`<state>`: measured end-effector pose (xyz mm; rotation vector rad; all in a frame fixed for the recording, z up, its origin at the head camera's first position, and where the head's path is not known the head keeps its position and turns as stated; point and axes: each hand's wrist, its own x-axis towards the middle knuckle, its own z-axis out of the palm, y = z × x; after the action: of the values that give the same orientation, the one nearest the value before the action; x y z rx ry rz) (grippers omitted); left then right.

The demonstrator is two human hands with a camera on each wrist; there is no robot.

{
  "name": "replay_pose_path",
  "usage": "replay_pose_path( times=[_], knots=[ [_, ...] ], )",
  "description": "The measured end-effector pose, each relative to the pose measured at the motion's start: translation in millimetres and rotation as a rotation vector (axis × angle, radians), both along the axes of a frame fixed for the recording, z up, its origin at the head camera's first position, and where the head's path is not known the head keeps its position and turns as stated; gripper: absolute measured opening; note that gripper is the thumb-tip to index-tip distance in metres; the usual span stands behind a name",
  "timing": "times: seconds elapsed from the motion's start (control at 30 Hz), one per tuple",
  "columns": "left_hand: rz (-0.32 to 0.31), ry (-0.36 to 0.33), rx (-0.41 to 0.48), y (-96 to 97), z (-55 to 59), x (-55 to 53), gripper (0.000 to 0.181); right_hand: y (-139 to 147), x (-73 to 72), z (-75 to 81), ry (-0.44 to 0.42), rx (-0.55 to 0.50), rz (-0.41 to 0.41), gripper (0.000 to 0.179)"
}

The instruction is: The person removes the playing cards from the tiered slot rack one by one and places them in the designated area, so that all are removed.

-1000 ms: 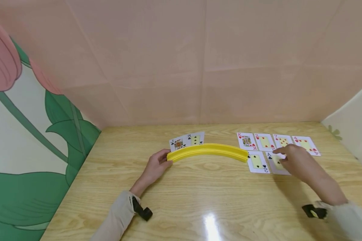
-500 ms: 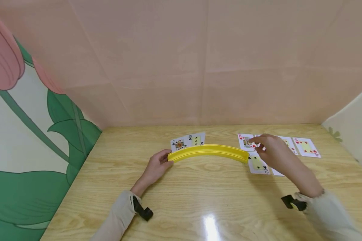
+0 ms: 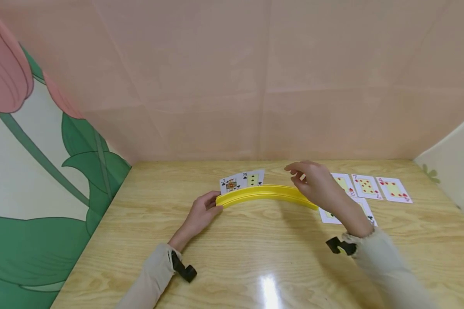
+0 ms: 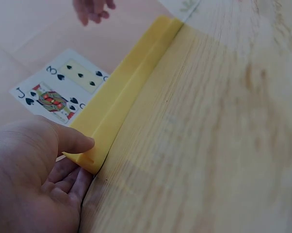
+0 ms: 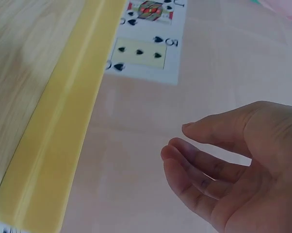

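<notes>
My left hand (image 3: 199, 214) grips the left end of a curved yellow card holder (image 3: 270, 192), thumb in front and fingers behind. Standing in the holder's groove near that hand are a jack of spades (image 4: 51, 101) and a three of spades (image 4: 79, 75), overlapping and leaning back. Above the holder's right part hovers my right hand (image 3: 319, 182). Its fingers (image 5: 185, 184) are loosely bent, thumb apart from them, with nothing between in the right wrist view. The king of hearts is hidden behind this hand.
Right of the holder lie face-up cards in two rows: a two of hearts (image 3: 347, 182), a seven of diamonds (image 3: 366, 187) and a four of hearts (image 3: 394, 189) at the back. Two front cards, including an ace (image 3: 367, 210), are partly covered by my right forearm. Pink cloth (image 3: 201, 86) hangs behind the table.
My right hand has travelled left, from over the ace, across the king and two of hearts, to above the holder. My left hand keeps its grip, and the two cards in the holder stay put.
</notes>
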<state>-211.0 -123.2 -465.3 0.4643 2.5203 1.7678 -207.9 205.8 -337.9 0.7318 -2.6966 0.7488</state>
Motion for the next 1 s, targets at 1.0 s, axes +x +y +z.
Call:
replay_pose_path(
  times=[1.0],
  knots=[
    [-0.002,-0.017,0.002,5.7,1.2,-2.8,0.035,-44,-31.1,-30.2,-0.134,-0.184,0.05,0.026]
  ],
)
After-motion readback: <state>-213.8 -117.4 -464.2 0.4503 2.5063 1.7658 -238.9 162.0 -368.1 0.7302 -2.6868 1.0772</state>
